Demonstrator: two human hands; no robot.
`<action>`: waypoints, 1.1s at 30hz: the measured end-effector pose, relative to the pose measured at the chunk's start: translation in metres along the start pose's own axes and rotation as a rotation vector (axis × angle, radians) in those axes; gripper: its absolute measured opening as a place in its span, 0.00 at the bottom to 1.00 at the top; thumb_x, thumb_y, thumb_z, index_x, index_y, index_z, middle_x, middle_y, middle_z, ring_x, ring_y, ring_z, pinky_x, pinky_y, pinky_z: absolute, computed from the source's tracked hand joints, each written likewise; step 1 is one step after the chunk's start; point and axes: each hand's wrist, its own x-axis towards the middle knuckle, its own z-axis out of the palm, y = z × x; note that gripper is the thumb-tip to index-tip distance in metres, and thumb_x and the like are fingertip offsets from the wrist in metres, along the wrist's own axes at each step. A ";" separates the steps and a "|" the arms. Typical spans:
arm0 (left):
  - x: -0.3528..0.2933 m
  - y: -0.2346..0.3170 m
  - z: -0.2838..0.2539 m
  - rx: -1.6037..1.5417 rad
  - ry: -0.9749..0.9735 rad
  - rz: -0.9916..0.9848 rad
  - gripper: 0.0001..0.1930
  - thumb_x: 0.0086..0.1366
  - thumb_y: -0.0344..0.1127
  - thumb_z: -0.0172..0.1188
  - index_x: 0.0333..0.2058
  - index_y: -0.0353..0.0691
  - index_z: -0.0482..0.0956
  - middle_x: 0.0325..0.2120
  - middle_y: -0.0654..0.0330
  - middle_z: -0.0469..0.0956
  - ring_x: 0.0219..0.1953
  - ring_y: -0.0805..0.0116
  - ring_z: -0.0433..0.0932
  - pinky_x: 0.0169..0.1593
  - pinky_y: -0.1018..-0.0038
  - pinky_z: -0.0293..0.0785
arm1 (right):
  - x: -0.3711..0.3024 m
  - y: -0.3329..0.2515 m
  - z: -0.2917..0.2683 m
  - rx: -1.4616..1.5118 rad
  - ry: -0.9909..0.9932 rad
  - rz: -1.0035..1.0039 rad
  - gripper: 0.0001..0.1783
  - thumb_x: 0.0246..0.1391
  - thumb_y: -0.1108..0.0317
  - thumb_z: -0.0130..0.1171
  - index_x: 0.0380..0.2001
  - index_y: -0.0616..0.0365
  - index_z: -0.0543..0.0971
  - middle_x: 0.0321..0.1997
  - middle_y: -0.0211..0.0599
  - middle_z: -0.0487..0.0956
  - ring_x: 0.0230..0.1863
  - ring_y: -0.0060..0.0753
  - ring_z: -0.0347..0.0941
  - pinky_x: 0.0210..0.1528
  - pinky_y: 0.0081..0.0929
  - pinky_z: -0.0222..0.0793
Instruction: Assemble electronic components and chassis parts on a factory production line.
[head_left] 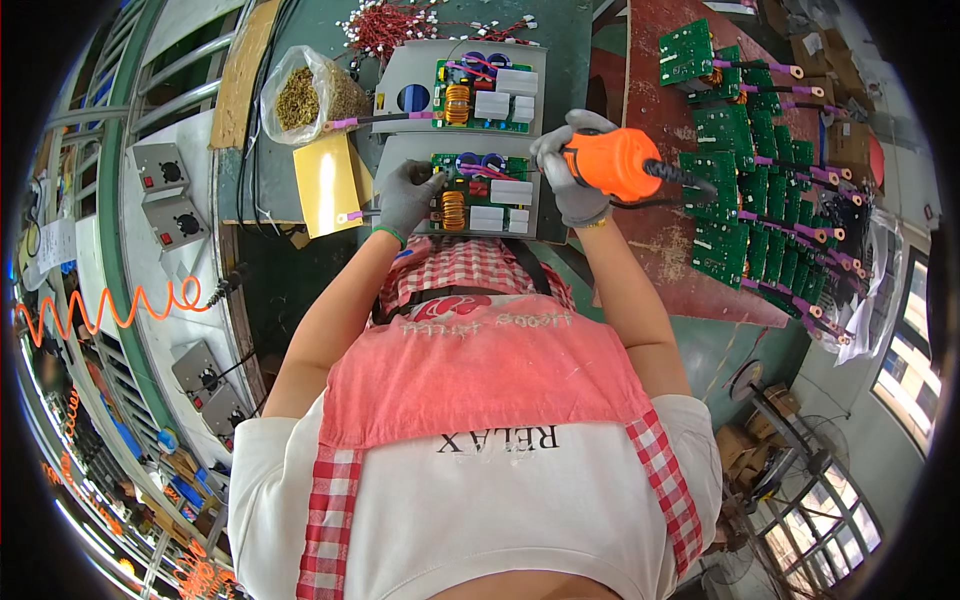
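Bench (590, 70), dark green, carries rows of green circuit boards (760, 190) at right. Nearer, a grey metal tray holding a green circuit board (480, 190) lies under both gloved hands: right hand (572, 170) closed around an orange electric screwdriver (615, 163); left hand (408, 197) pressing the tray's edge, its grip hidden.

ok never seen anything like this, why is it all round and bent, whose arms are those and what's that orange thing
It is one picture from a wide fisheye camera worn on a person's head, looking down, so straight edges bend near the rim. The arms and the apron are the wearer's own. Both hands wear grey gloves. The right hand grips an orange power screwdriver. The left hand rests on the left edge of a grey tray holding a green circuit board; a second such tray lies just beyond it. To the right, a stack of green boards overlaps in rows. A plastic bag of small brass parts sits at upper left.
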 end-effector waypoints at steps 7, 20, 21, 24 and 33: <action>-0.003 0.006 -0.004 0.046 0.007 -0.014 0.17 0.57 0.35 0.65 0.41 0.29 0.76 0.31 0.55 0.81 0.32 0.71 0.80 0.37 0.77 0.76 | 0.008 0.004 0.003 -0.046 -0.166 0.079 0.25 0.40 0.89 0.53 0.44 0.59 0.64 0.23 0.30 0.73 0.27 0.23 0.74 0.34 0.24 0.74; -0.003 -0.006 -0.005 -0.090 0.085 -0.028 0.18 0.57 0.35 0.63 0.43 0.30 0.75 0.29 0.58 0.79 0.27 0.73 0.77 0.34 0.78 0.75 | 0.021 0.006 0.003 0.026 0.015 0.191 0.18 0.43 0.83 0.50 0.40 0.60 0.66 0.19 0.33 0.71 0.19 0.28 0.70 0.29 0.31 0.74; -0.001 -0.009 -0.008 -0.161 0.074 -0.042 0.18 0.58 0.34 0.61 0.44 0.29 0.74 0.28 0.59 0.77 0.27 0.73 0.76 0.35 0.78 0.75 | 0.029 0.002 0.004 0.022 0.071 0.180 0.18 0.43 0.82 0.51 0.41 0.62 0.66 0.19 0.35 0.72 0.19 0.29 0.70 0.29 0.33 0.75; -0.004 -0.022 -0.027 -0.705 0.040 -0.116 0.19 0.60 0.31 0.55 0.49 0.27 0.69 0.31 0.57 0.74 0.31 0.72 0.75 0.37 0.78 0.74 | 0.042 -0.001 0.000 0.052 0.176 0.171 0.18 0.43 0.82 0.52 0.41 0.62 0.66 0.19 0.36 0.72 0.19 0.29 0.71 0.29 0.35 0.75; -0.087 -0.004 -0.029 -1.269 -0.264 -0.122 0.18 0.71 0.36 0.43 0.53 0.29 0.64 0.48 0.52 0.72 0.40 0.71 0.74 0.38 0.81 0.73 | 0.018 -0.099 0.057 0.585 -0.141 -0.066 0.24 0.47 0.70 0.54 0.50 0.54 0.64 0.24 0.36 0.72 0.21 0.32 0.67 0.29 0.40 0.69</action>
